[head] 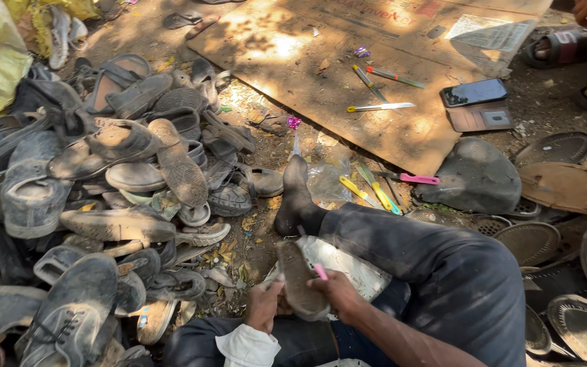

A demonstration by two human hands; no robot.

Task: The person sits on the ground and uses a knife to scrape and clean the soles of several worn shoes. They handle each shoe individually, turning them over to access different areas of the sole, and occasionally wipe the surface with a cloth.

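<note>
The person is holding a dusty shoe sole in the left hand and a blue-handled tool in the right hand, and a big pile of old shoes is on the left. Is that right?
Almost. The head view shows the tool in the right hand has a pink handle, not blue. The rest holds: the left hand steadies the dusty shoe sole, and the pile of old shoes lies on the left.

Pink tool [321, 272] tip perhaps hidden behind sole [300, 282].
</note>
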